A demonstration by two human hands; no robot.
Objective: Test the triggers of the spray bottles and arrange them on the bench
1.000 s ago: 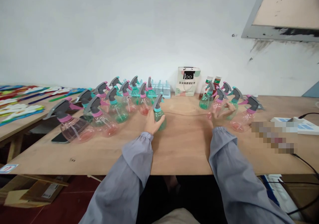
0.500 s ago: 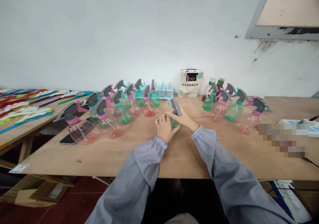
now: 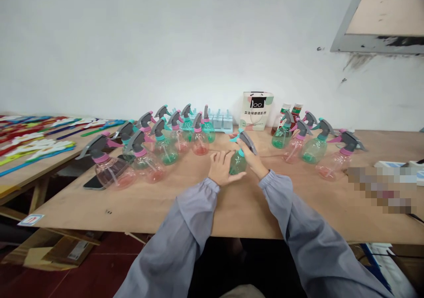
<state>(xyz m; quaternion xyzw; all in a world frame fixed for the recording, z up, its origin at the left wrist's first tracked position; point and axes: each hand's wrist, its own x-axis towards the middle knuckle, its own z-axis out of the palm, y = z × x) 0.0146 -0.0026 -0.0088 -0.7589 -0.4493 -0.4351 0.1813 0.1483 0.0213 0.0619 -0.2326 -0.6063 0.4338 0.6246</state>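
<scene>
A green spray bottle with a grey and teal trigger head stands on the table between my two hands. My left hand curves round the left side of its clear body, thumb stretched across the near side. My right hand closes on the trigger head and neck from the right, with its nozzle pointing left. Part of the bottle is hidden behind my fingers. Nearest on the left is a pink spray bottle with a grey and pink head; a green spray bottle stands to the right.
Several more pink and green spray bottles line both sides of the wooden table. At the back are a pale blue rack, a printed paper bag and two red-labelled bottles. A phone lies at left, a power strip at right.
The trigger head has tilted and turned between my hands, and more of the green body shows now. My right hand has shifted slightly right and lower. My view has swung slightly left.
</scene>
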